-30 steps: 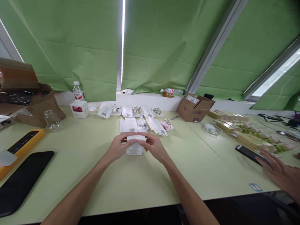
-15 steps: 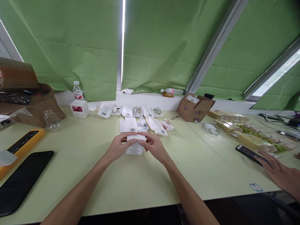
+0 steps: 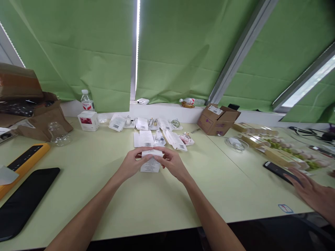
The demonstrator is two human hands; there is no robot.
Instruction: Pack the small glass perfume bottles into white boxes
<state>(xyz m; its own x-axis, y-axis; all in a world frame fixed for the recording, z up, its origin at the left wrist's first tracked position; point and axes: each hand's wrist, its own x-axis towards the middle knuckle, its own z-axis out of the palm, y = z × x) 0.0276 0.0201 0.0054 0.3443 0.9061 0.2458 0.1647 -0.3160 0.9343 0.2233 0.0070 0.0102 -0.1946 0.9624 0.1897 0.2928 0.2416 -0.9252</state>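
Both of my hands meet over the middle of the pale green table (image 3: 146, 209). My left hand (image 3: 132, 164) and my right hand (image 3: 171, 164) are closed on the top edge of a small white box (image 3: 150, 165) with printed text, held just above the tabletop. Beyond it lie several white packets with barcodes (image 3: 143, 138) and small glass bottles (image 3: 158, 136), some resting on opened packaging.
A black tablet (image 3: 24, 200) and a yellow-edged device (image 3: 23, 160) lie at the left, near brown paper bags (image 3: 39, 120). A white box (image 3: 88, 121), a water bottle (image 3: 86, 101) and a cardboard box (image 3: 217, 120) stand farther back. Another person's hand (image 3: 311, 195) touches a phone (image 3: 278, 170) at right.
My hands and the white box have stayed nearly still. The other person's hand at the right has shifted slightly on the phone.
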